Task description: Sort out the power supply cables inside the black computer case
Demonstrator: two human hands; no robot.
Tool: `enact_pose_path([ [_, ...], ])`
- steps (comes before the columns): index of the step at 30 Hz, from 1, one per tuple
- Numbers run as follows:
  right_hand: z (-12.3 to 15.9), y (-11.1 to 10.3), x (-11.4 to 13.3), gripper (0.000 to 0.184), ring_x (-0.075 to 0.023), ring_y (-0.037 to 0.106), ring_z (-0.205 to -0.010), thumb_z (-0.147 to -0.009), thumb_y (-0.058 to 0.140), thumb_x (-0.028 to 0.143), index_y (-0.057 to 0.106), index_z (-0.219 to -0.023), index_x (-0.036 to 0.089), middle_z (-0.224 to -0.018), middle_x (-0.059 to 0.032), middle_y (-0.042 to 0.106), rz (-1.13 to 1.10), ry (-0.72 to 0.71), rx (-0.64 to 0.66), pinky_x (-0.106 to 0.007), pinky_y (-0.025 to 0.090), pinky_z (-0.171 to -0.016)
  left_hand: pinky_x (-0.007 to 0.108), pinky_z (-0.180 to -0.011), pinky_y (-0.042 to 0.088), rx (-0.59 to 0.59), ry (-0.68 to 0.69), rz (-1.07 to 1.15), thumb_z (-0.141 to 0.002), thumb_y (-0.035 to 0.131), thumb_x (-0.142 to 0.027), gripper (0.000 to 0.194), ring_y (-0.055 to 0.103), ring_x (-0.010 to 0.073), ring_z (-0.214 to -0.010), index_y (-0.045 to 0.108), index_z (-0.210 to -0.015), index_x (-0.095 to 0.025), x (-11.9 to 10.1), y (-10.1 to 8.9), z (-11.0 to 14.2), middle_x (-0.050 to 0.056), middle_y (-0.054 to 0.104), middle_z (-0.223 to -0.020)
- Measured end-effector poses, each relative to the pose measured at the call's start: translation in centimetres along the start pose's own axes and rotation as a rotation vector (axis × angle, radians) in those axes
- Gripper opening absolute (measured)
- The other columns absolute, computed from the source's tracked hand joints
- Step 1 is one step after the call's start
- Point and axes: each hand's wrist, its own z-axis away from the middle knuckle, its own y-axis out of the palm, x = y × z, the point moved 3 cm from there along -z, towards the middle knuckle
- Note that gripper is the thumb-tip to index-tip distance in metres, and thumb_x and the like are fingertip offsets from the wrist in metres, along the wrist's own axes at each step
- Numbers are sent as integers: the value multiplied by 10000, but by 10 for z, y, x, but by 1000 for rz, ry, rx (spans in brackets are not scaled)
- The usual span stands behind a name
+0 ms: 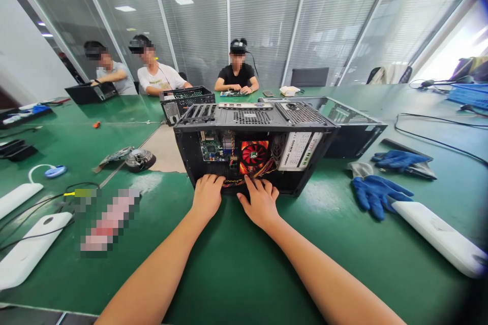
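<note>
An open black computer case (263, 121) stands on the green table in front of me, its uncovered side facing me. My left hand (208, 197) has its fingers bent over the case's lower front edge. Beside it, my right hand (262, 202) grips the same edge, thumb apart and index finger reaching toward the bundled cables (232, 181). Inside are a green circuit board (213, 148), a red fan (254, 154) and a power supply (300, 151) with a white label. My fingertips are partly hidden inside the case.
Blue gloves (375, 193) and a white power bank-like block (438, 236) lie on the right. A side panel (354, 139) and another case (185, 104) stand behind. A CPU cooler (140, 159) rests left. Several people sit across the table (229, 274).
</note>
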Motion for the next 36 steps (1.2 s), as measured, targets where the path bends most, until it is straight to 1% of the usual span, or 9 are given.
enact_pose_path([
  [9, 5, -8, -1, 500, -324, 368, -1152, -869, 488, 377, 445, -1321, 168, -1207, -145, 551, -83, 10, -112, -474, 261, -933, 367, -798, 390, -127, -3, 114, -922, 371, -183, 286, 546, 230, -918, 584, -1112, -168, -11, -20, 6, 82, 631, -993],
  [15, 11, -21, -3, 293, -257, 490, -931, -828, 515, 335, 503, -1071, 172, -988, -110, 573, -351, 115, -263, -400, 375, -806, 329, -771, 422, -163, -114, 460, -926, 382, -235, 264, 622, 192, -837, 606, -1053, -176, -8, -24, 10, 47, 679, -915],
  [17, 15, -22, -1, 195, -199, 503, -746, -842, 497, 359, 514, -919, 181, -822, -59, 563, -497, 148, -225, -321, 388, -673, 292, -682, 445, -114, -199, 661, -915, 400, -263, 258, 633, 166, -710, 620, -1019, -178, -6, -19, 10, 28, 676, -822],
  [18, 17, -20, 1, 196, -168, 470, -632, -861, 474, 384, 508, -814, 197, -694, -13, 530, -557, 175, -147, -291, 360, -598, 273, -628, 448, -72, -237, 777, -906, 411, -275, 254, 623, 149, -632, 628, -994, -175, -6, -16, 10, 17, 664, -766],
  [21, 26, -14, 9, 424, -119, 369, -484, -865, 456, 482, 409, -541, 212, -491, 39, 403, -660, 191, 98, -267, 261, -498, 245, -529, 443, 135, -294, 1155, -847, 480, -275, 208, 586, 121, -489, 642, -891, -151, -10, -5, 9, -1, 634, -658],
  [23, 31, -9, 14, 464, -111, 378, -464, -851, 460, 531, 444, -525, 201, -478, 34, 426, -783, 214, 232, -261, 252, -475, 241, -522, 447, 294, -294, 1360, -796, 528, -252, 177, 598, 126, -488, 645, -853, -131, -16, -1, 9, 5, 637, -634],
  [25, 33, -5, 17, 466, -106, 400, -449, -842, 455, 570, 514, -584, 186, -511, 21, 487, -950, 298, 310, -252, 267, -454, 227, -510, 428, 389, -297, 1481, -765, 556, -238, 177, 614, 135, -502, 648, -852, -115, -19, 0, 9, 14, 642, -613],
  [29, 34, -2, 18, 426, -79, 376, -421, -794, 530, 601, 524, -718, 181, -606, 26, 519, -1264, 452, 303, -232, 250, -405, 208, -502, 398, 425, -302, 1602, -736, 591, -237, 198, 632, 141, -519, 635, -886, -115, -20, -2, 12, 31, 671, -643],
  [36, 33, -4, 21, 346, -78, 383, -491, -768, 638, 500, 545, -771, 167, -597, 33, 529, -1502, 463, 289, -230, 270, -471, 219, -524, 419, 491, -312, 1653, -730, 607, -221, 160, 639, 144, -536, 587, -857, -125, -19, 2, 14, 26, 667, -682],
])
